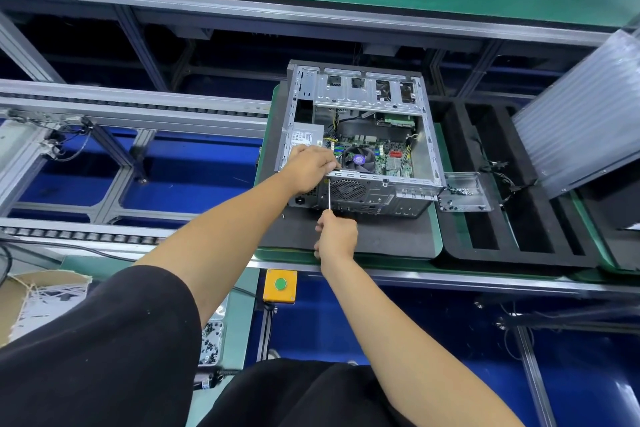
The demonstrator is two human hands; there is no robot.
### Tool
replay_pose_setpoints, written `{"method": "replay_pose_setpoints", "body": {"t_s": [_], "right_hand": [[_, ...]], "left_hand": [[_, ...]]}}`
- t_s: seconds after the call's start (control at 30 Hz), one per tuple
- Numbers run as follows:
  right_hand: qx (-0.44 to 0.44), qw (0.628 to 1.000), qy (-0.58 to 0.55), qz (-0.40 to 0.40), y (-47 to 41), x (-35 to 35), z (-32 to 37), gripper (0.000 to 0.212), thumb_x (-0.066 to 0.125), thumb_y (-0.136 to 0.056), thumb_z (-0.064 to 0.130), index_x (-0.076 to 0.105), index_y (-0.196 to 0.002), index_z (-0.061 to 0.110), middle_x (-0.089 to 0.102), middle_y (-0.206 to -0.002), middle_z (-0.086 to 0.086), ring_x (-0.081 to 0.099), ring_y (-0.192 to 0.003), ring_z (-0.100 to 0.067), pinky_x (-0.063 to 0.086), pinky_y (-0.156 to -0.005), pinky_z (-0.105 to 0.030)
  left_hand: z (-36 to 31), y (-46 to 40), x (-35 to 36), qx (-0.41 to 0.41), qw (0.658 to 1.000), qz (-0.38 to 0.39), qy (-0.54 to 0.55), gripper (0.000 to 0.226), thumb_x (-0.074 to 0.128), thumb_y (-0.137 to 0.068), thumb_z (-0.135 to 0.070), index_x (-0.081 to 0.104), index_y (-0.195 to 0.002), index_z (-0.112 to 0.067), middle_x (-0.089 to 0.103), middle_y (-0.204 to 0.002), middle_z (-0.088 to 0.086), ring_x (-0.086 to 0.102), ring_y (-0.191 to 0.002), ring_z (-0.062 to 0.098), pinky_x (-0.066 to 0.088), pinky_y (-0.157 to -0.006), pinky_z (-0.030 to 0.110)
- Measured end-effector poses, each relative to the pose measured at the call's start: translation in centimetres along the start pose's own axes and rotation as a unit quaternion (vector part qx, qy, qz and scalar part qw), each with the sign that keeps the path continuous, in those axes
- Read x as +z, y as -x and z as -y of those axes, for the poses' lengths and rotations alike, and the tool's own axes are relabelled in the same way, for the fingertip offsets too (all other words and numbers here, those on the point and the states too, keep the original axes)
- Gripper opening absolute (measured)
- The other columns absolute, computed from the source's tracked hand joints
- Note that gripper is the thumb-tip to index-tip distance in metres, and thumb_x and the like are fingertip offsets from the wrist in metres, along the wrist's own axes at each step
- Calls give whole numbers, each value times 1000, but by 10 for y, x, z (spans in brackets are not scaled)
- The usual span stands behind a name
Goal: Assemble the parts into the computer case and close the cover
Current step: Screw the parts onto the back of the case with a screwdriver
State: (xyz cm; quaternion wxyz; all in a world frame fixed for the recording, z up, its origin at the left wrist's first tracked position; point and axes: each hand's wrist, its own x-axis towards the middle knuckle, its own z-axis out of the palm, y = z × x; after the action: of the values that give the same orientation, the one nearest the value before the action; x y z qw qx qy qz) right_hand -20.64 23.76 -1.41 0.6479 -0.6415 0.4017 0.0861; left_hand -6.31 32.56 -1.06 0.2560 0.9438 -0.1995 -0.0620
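Right hand (336,234) clamped on screwdriver (328,196) — just below open computer case (360,135) — left hand (310,168) on its rim.

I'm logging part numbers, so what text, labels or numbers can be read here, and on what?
None can be read.
Power supply label: print too small and blurred.
Fan purple sticker: blurred.
Green button: no lettering visible.

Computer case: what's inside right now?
Inside the computer case: motherboard with CPU fan, power supply, cables, empty drive cage. The left hand covers the near-left corner; the cover is off.
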Motion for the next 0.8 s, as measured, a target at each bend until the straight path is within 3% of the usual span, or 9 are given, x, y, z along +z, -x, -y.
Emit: {"method": "replay_pose_setpoints", "body": {"t_s": [0.07,0.13,0.23,0.33,0.47,0.6,0.7,0.8], "right_hand": [[-1,1000,-31,-2,-1,-2,-2,26,64,-76,10,46,-94,11,58,-74,-11,46,-45,-19,37,-43,-27],[-19,999,-31,-14,-4,-4,-6,24,66,-75,7,47,-88,11,59,-64,-7,51,-44,-19,42,-49,-31],[-50,997,-29,-44,-4,-4,-9,18,70,-81,15,52,-83,14,62,-48,8,70,-53,-16,51,-61,-38],[-43,997,-11,-62,1,2,-6,17,69,-82,21,52,-80,18,64,-51,20,75,-64,-15,53,-73,-44],[39,993,-111,-27,8,11,8,13,60,-89,11,55,-77,12,77,-78,-2,74,-56,-17,39,-48,-29],[113,976,-184,29,8,8,12,8,57,-97,11,61,-92,7,78,-84,-9,66,-47,-15,36,-40,-22],[170,937,-281,116,9,3,6,12,57,-99,15,61,-100,4,79,-86,-10,53,-39,-9,37,-35,-17],[203,896,-347,188,7,0,2,25,51,-102,23,54,-83,7,78,-85,-13,41,-35,-7,32,-32,-16]], "left_hand": [[1,0,0,-1,1000,2,4,28,42,-107,-24,70,-113,-21,65,-123,-8,48,-128,14,11,-93,24],[1,0,1,-3,1000,3,4,28,43,-107,-24,70,-113,-20,65,-123,-7,48,-128,14,10,-92,23],[1,0,1,-4,1000,2,0,29,42,-107,-24,70,-114,-21,65,-125,-6,48,-128,14,11,-91,23],[0,0,1,-2,1000,-2,-5,29,42,-107,-25,70,-115,-21,64,-128,-6,47,-129,14,10,-91,23],[1,0,1,2,1000,-3,-9,29,43,-107,-26,70,-114,-21,64,-128,-5,48,-129,14,13,-97,25],[2,0,2,1,1000,1,-9,29,42,-107,-27,70,-113,-22,63,-127,-7,46,-130,12,12,-98,26],[4,0,2,3,1000,2,-6,30,42,-108,-28,71,-113,-24,62,-129,-8,44,-133,11,11,-99,27],[4,0,2,6,1000,1,-2,30,42,-107,-28,71,-113,-25,62,-130,-9,43,-133,10,10,-96,24]]}}
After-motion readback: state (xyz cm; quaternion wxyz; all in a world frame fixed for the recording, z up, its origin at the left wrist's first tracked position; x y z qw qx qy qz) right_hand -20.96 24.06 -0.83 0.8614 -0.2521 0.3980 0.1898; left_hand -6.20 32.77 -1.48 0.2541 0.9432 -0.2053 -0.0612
